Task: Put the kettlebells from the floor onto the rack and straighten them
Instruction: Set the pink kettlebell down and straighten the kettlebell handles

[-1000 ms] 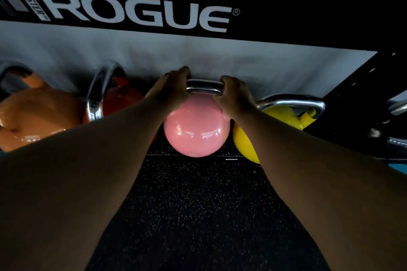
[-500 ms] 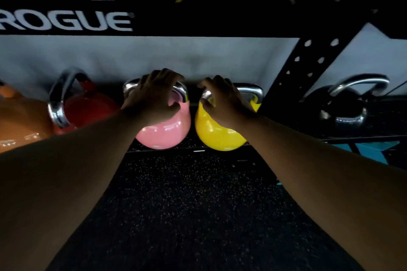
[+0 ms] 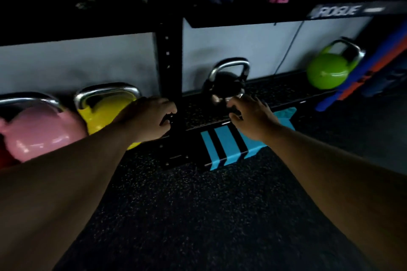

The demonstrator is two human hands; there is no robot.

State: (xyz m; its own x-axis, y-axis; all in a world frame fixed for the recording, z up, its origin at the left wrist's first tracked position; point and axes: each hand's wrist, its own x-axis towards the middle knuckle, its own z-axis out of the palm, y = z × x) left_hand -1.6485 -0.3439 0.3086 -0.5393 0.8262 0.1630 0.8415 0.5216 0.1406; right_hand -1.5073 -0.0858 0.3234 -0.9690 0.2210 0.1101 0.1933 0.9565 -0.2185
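A pink kettlebell (image 3: 37, 132) and a yellow kettlebell (image 3: 103, 112) stand side by side on the low rack shelf (image 3: 275, 86) at the left. Past the black upright post (image 3: 170, 61) sits a black kettlebell (image 3: 224, 86) with a steel handle, and a green kettlebell (image 3: 326, 70) rests at the far right end. My left hand (image 3: 149, 119) hovers in front of the post, fingers loosely curled, holding nothing. My right hand (image 3: 251, 114) is spread just below and right of the black kettlebell, not touching its handle.
A blue-and-black striped plate (image 3: 231, 145) marks the shelf's front edge. An upper shelf (image 3: 242, 13) with a white logo band overhangs, loaded with dark gear. Blue and orange bars (image 3: 356, 79) lean at the right. Speckled black rubber floor (image 3: 198, 215) fills the foreground.
Both hands have come off the pink and yellow kettlebells and shifted right, along with my view; the black and green kettlebells now show.
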